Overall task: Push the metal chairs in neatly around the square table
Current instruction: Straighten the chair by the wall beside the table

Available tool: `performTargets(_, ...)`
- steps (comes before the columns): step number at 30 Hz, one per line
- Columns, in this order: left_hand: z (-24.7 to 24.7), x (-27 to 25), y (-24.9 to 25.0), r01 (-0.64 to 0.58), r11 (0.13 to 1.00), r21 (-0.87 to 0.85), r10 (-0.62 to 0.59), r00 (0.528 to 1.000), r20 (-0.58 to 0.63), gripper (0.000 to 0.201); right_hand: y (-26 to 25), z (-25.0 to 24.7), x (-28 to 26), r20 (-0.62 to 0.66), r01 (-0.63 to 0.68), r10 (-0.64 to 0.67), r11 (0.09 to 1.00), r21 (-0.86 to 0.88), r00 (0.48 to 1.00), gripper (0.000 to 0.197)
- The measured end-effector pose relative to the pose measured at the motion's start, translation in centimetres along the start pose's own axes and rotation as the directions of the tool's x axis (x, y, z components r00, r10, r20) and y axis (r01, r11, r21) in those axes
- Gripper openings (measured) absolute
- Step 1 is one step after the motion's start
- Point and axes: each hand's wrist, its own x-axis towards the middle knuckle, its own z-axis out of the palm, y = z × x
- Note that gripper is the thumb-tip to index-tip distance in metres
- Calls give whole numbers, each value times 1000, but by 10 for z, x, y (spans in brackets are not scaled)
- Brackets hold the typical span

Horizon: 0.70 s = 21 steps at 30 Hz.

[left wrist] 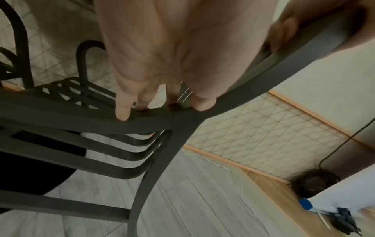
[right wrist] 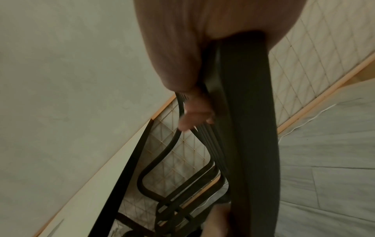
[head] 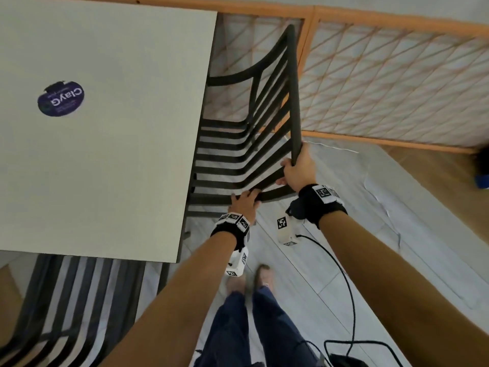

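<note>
A dark metal chair [head: 238,154] with a slatted seat stands at the right side of the pale square table [head: 119,168], its seat front partly under the table edge. My right hand [head: 297,168] grips the near corner of the chair's top back rail. My left hand [head: 244,198] holds the near armrest, fingers curled over it. The left wrist view shows my left hand [left wrist: 162,102] with fingertips hooked on the chair's [left wrist: 158,160] rail. The right wrist view shows my right hand [right wrist: 194,115] wrapped round the chair's [right wrist: 253,128] dark rail.
A second slatted chair [head: 79,300] sits under the table's near edge. An orange-framed lattice panel [head: 397,75] runs close behind the chair. A black cable [head: 344,287] trails over the floor by my feet [head: 262,276]. A coiled cable [left wrist: 314,181] lies by the wall.
</note>
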Motion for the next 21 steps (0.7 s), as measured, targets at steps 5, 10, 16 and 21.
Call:
performTargets(5,6,-3,11,-39,998,56,43,997,-63,46,9,-2,-5,-46,-44,45,998,37,998,20)
performTargets(10,39,-15,-3,-38,998,-46,35,997,-65,40,29,-7,-35,-97,-92,100,992,91,990,20)
performTargets(16,22,-6,3,-33,992,-122,32,999,-10,33,20,-9,-21,-99,-87,97,991,99,990,20)
performTargets(21,23,-20,6,17,993,-121,-19,1000,-20,36,26,-9,-27,-111,-108,119,989,99,987,19)
